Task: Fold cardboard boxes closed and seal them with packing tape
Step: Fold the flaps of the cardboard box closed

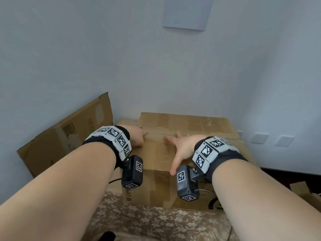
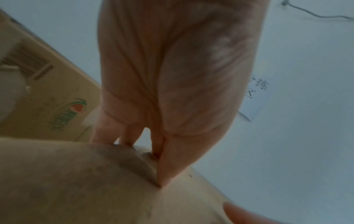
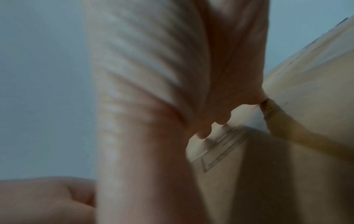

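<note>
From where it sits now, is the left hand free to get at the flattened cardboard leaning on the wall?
Probably yes. The left hand rests on the box near its left edge, holding nothing that shows. The flattened cardboard stands just to its left, with nothing between them in the head view.

We read "SF EXPR", printed sideways in black, on the near side face of the cardboard box [image 1: 182,171]; the wrist camera cuts off the remaining letters. On the flattened cardboard sheet [image 1: 66,136] leaning against the left wall we see a barcode label, its digits too small to read, and, in the left wrist view, a green and orange logo that we cannot read. The white paper sheet [image 1: 187,13] on the far wall carries Chinese characters; we can make out "换" and "区".
</note>
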